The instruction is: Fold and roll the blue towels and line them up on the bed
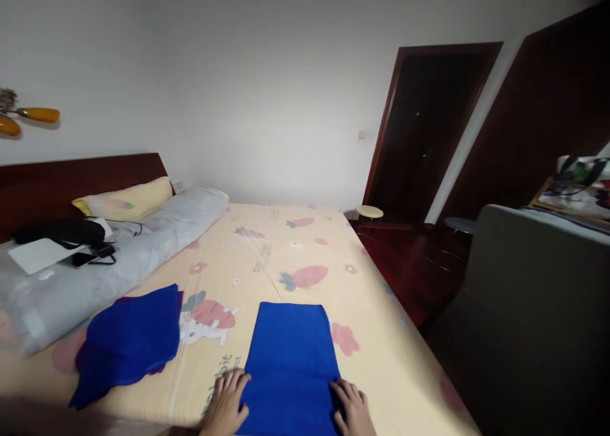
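A blue cloth [291, 347] lies flat on the bed in front of me, a long rectangle with a faint crease across it. My left hand [225, 399] rests at its left edge, thumb apart from the fingers and fingertips touching the cloth's side. At the right edge, my right hand [353, 407] has slightly bent fingers on the border, with the thumb apart. Neither hand appears to grip the fabric. The cloth's near end runs out of the bottom of the view. To the left is a loose pile of blue and purple cloths [131, 340].
The bed sheet [267, 264] has carrot and rabbit prints. A rolled grey quilt [143, 252], a yellow pillow [128, 197], a black bag [61, 231] and a phone [83, 259] are at left. Right of the bed stand a stool [369, 212] and a dark grey panel [519, 321].
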Tool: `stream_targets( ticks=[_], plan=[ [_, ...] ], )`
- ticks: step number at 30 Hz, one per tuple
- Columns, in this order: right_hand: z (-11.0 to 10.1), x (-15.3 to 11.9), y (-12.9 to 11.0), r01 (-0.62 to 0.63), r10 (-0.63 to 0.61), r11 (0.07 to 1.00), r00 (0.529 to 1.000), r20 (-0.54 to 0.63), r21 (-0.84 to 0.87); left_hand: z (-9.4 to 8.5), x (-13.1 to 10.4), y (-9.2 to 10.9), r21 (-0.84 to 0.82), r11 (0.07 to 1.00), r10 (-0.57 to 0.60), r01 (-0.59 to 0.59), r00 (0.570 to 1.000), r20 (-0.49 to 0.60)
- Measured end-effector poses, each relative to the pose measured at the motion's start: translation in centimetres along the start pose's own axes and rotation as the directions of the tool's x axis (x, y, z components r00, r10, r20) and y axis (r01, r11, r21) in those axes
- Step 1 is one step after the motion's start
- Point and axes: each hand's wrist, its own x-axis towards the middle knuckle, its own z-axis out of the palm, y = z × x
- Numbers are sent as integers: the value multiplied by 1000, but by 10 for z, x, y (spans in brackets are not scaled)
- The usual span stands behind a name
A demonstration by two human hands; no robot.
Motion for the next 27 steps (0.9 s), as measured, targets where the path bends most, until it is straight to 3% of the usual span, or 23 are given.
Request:
stream_targets(
  ticks=[3, 5, 7, 11, 13, 15, 17, 23, 25, 27],
  plan=[
    [-5, 1, 3, -19, 18, 999, 999, -28, -35, -6, -4, -12, 14, 1000, 9, -8, 1000, -26],
    [-9, 13, -12, -19, 17, 998, 999, -47, -58, -8, 5, -4, -2, 1000, 16, -16, 999, -49],
    [-11, 32, -38, 5, -8, 998, 999, -45, -67, -7, 22, 17, -36, 999, 37, -38, 998, -49],
    [-4, 75, -94, 84, -81, 994, 996, 37, -75, 0, 65, 80, -161, 982, 107, -99, 993, 43],
    [2, 89, -109, 90, -84, 993, 993, 82, -77, 5, 82, 102, -225, 969, 130, -106, 987, 91],
    [4, 95, -108, 90, -80, 993, 990, 118, -77, 8, 92, 106, -234, 966, 139, -108, 983, 121],
    [0, 91, -88, 96, -88, 993, 989, 119, -69, 6, 92, 91, -196, 973, 148, -123, 982, 117],
    [-17, 58, 4, 51, -49, 998, 997, 67, -23, -13, 64, 3, -49, 991, 128, -126, 991, 37],
    [-20, 55, 19, 39, -35, 998, 996, 87, -43, -19, 57, -13, -14, 994, 110, -109, 992, 63],
    [-21, 60, 18, 43, -36, 996, 995, 88, -76, -23, 57, -16, 8, 995, 100, -100, 993, 58]
  ],
)
